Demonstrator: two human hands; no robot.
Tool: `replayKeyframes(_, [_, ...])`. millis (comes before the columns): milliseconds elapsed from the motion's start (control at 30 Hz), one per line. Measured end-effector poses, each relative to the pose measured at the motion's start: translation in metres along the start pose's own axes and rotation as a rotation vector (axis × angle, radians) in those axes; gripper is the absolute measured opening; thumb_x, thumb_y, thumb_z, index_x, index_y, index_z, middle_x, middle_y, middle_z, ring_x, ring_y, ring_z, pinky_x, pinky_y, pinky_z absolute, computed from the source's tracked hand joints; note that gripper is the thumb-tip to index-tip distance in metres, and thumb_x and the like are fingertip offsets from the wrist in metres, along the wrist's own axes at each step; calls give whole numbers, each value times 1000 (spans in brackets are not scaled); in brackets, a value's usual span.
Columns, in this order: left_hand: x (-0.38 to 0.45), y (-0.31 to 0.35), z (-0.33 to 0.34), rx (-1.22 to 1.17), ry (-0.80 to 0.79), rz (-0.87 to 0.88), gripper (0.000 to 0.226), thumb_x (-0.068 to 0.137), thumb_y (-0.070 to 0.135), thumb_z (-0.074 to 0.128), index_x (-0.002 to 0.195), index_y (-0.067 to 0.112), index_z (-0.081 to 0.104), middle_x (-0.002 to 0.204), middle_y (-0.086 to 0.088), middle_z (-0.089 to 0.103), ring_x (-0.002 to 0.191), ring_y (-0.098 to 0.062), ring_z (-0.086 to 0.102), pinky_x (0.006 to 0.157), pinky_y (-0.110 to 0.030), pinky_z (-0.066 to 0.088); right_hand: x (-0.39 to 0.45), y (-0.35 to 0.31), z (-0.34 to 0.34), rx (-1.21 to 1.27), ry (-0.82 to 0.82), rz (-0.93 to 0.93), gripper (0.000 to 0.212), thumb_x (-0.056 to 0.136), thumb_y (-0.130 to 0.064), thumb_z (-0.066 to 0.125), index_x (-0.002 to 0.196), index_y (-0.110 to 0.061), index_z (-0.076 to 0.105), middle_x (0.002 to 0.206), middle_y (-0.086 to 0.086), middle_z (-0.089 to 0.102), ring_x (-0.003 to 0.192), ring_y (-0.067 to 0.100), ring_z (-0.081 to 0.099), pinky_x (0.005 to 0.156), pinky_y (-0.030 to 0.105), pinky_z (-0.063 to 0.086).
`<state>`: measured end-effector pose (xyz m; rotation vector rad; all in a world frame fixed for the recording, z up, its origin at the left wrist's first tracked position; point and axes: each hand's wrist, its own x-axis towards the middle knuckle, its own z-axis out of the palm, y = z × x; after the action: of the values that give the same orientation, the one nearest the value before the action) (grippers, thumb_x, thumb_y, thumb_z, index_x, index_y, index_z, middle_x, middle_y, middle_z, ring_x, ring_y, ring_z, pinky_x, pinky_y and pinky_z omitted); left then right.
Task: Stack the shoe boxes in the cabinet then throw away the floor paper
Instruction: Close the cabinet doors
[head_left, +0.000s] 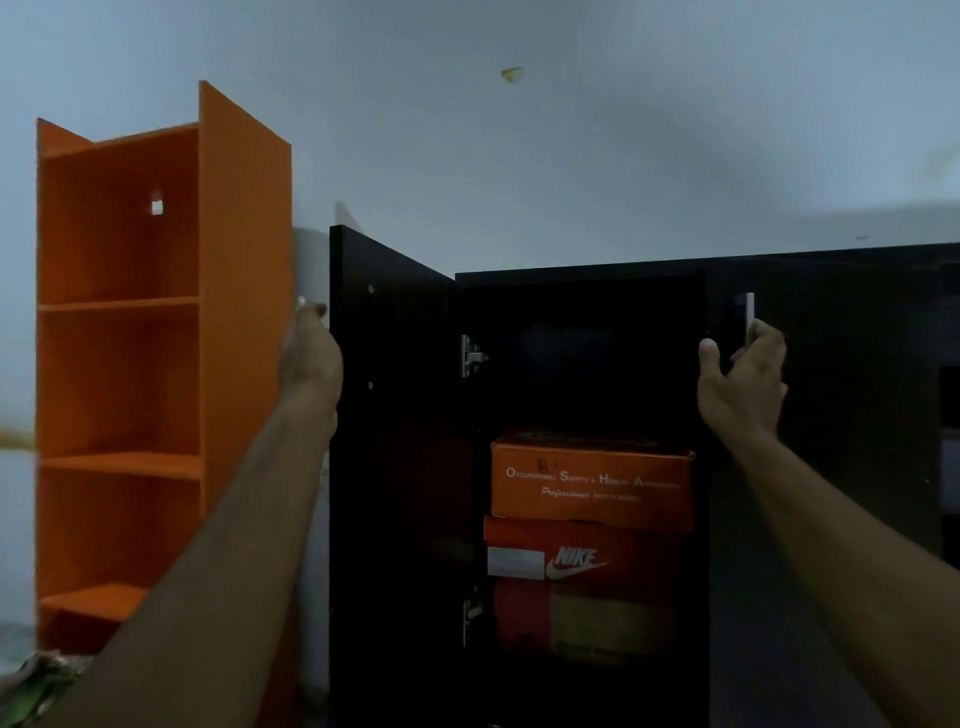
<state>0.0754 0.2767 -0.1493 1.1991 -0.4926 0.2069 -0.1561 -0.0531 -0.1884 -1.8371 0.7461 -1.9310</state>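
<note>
Both hands up at the black cabinet (582, 291), doors apart. Left hand (310, 358) is at the outer edge of the left door (395, 441), which is swung wide open; fingers are hidden behind the door edge, so cannot tell whether that grip is closed round it or just pressing. Right hand (743, 384) has fingers curled round the pale handle (749, 319) of the right door (831, 415), thumb out on the near side; grip closed on the handle.

Three shoe boxes sit stacked inside, between the two hands and below both: orange box (592, 483) on top, red Nike box (582, 558) under it, a red and tan box (582, 621) at the bottom. No hand touches them.

Risks: the top box looks slightly offset on the stack and close to the cabinet's front edge; a door swung shut could clip it and shove the stack askew. Left door stands just beside the orange shelf unit (119, 374); pushed wider, it could knock it. Floor paper not in view, likely not yet done.
</note>
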Motion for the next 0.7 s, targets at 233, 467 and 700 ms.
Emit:
replayKeyframes(233, [-28,-4,18,-213,-70,-37,30,101,27,50,76,24,67,75,4,65,66,-16,61,55,-28,51,12,7,-13,-15,-157,-38,42,105,-25,56,141,-15,37,117,13,49,101,29,59,98,60,54])
replayKeyframes(467, [-74,-9,90,-336,-288,5,24,107,28,46,91,19,63,75,2,63,65,-14,57,60,-30,48,25,20,-31,149,-205,17,24,111,-14,41,134,-13,49,108,11,60,94,22,64,78,31,55])
replayKeyframes(700, [-99,-21,163,-192,-557,26,25,107,33,45,96,23,66,94,1,61,91,-16,59,90,-36,47,32,36,-29,339,-187,75,14,108,-18,50,116,-14,61,97,3,69,84,13,69,80,31,56])
